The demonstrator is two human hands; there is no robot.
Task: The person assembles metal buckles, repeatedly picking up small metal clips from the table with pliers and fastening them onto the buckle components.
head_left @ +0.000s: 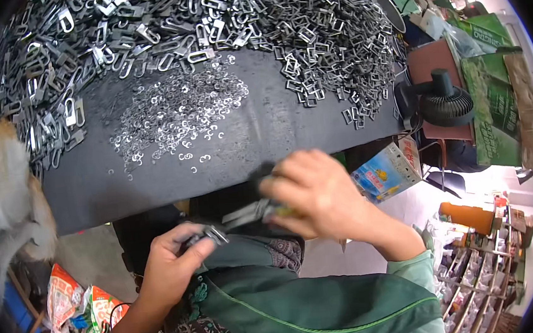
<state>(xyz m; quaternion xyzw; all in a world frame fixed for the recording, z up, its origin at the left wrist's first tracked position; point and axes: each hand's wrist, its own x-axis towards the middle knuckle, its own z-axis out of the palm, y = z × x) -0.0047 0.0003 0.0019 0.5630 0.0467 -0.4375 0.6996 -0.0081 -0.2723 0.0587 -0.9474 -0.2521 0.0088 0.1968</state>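
The left hand (176, 257) pinches a metal clip (219, 235), its visible end slanting toward the lower right, while the blurred right hand (310, 191) grips a plier-like tool (243, 216) whose long axis runs nearly crosswise, tip pointing left and near the clip, which lies left of that hand and nearer the body. Beyond them on the table (246, 152) are C-shaped rings (179, 114), then heaped clips (134, 35) and frames (332, 43). Printing marks the red-and-white bags (65, 295), blue-and-white bag (381, 172) and green sacks (494, 102).
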